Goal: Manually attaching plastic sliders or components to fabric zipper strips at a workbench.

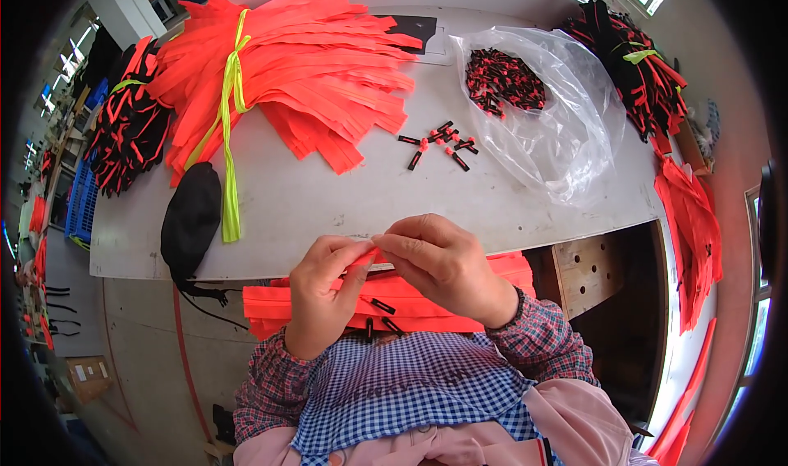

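Over my lap, at the table's front edge, lie several bright orange-red zipper tapes (443, 300) with black zipper pulls (382, 306) on them. My left hand (324, 289) is closed in a pinch on the end of one zipper tape (371, 257). Right against it, my right hand (439, 261) pinches with thumb and fingers; what lies between those fingertips is hidden. Beyond my hands, several loose black-and-red zipper pulls (439, 143) are scattered on the white table (328, 211). A heap of the same pulls (505, 80) sits in a clear plastic bag (574, 146).
A large bundle of orange-red zipper tapes (304, 72), tied with a yellow-green ribbon (232, 80), covers the back left. Black-and-orange bundles (127, 121) flank the table's sides. A black cloth thing (191, 220) hangs over the front left edge. Orange strips (689, 236) hang at the right.
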{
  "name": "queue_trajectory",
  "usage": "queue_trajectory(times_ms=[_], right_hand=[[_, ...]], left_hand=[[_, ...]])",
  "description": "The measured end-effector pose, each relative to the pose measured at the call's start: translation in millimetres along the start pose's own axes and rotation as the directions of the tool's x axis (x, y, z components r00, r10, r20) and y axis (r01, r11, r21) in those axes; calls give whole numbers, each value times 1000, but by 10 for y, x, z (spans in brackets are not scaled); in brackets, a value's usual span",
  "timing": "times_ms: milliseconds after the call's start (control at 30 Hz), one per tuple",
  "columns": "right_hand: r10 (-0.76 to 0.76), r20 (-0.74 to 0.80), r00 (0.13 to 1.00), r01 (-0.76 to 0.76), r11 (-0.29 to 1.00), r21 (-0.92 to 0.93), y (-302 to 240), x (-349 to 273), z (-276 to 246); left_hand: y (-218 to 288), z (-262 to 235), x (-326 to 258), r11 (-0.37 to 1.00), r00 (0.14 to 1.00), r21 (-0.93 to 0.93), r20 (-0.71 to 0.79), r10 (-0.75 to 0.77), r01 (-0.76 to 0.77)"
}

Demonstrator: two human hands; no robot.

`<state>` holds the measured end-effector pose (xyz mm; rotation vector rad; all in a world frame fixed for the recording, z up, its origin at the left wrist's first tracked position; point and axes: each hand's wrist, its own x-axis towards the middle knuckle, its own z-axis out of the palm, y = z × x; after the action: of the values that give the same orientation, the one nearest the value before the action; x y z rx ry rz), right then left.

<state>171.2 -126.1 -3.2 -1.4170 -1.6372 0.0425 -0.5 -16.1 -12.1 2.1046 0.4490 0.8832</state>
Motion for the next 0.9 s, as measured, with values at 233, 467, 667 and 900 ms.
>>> queue_trajectory(times_ms=[233,467,667,900], right_hand=[[66,22,998,-69,991,117,-66,7,-16],[360,173,917,-397,766,507,-23,-31,-30],[335,295,895,-416,388,822,34,-113,193],[230,477,848,-525,238,817,97,-59,228]], left_hand=[[-18,-10,-1,993,998,-106,26,-49,52],[-8,-90,0,858,975,-464,75,-209,220],[-78,-115,-43,526,914,-772,171,-367,356],[-108,-207,-55,524,904,-747,254,-343,409]])
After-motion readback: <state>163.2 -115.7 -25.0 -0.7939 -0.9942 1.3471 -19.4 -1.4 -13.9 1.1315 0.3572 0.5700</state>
